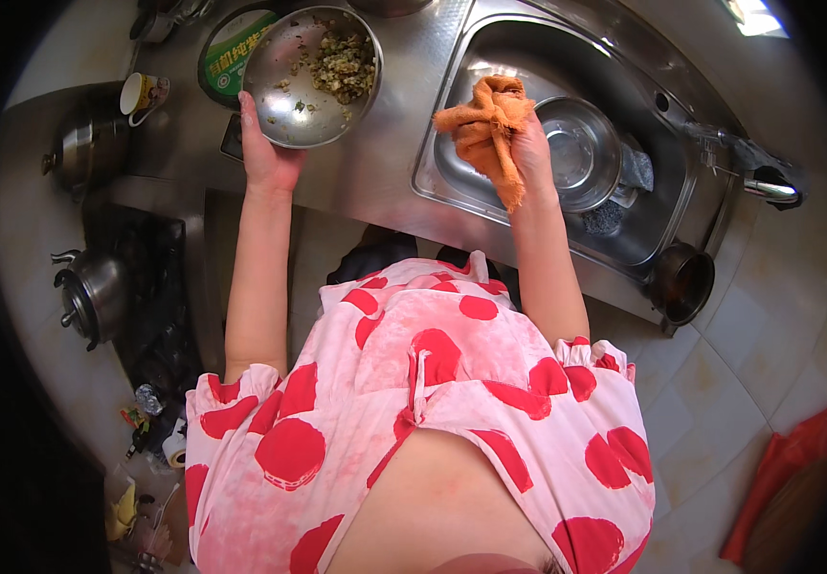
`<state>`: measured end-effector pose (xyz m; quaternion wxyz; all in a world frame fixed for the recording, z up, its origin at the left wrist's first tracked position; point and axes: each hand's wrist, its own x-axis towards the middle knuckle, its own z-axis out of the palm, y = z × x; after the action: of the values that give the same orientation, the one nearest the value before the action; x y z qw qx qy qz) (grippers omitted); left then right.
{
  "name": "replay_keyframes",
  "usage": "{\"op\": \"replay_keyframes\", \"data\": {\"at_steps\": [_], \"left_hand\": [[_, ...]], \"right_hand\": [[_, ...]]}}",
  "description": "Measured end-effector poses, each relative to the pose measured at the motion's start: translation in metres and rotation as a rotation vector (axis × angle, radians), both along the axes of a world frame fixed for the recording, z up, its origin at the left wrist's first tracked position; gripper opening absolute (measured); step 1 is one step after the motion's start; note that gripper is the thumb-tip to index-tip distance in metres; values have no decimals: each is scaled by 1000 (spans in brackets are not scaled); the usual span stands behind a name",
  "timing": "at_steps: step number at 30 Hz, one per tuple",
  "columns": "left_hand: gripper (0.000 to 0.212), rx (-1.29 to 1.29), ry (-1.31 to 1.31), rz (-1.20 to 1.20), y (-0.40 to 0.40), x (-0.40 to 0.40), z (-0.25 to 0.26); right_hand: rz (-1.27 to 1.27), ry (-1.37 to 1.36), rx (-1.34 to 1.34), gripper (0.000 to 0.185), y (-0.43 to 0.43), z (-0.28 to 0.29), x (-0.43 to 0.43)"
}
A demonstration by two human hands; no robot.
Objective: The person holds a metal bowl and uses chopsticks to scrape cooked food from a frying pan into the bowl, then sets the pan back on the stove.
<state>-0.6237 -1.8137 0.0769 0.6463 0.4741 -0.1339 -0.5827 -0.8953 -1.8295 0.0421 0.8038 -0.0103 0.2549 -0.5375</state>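
My left hand [268, 154] grips the lower left rim of a steel bowl [277, 93], thumb along its outer side. Inside the bowl, a heap of chopped greenish filling [344, 68] lies toward the right, with bits scattered over the metal. Bunched in my right hand [534, 154] is a frayed orange cloth [491, 118], held over the left part of the steel sink [482, 64]. The cloth covers most of those fingers. Just right of that hand, a metal basin [577, 147] sits in the sink.
Behind the bowl lies a green printed package [230, 61]. A paper cup [142, 95] stands at the counter's left, near a lidded pot [90, 147]. A kettle [94, 294] is on the stove. Beside the basin is a scouring pad [602, 217]; a faucet [769, 190] is at right.
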Motion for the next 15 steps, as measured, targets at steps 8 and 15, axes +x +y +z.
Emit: {"op": "replay_keyframes", "data": {"at_steps": [8, 15], "left_hand": [[62, 223, 66, 71, 31, 30, -9], [63, 346, 231, -120, 56, 10, -66]], "right_hand": [[255, 1683, -1434, 33, 61, -89, 128], [-100, 1945, -1183, 36, -80, -114, 97]]}}
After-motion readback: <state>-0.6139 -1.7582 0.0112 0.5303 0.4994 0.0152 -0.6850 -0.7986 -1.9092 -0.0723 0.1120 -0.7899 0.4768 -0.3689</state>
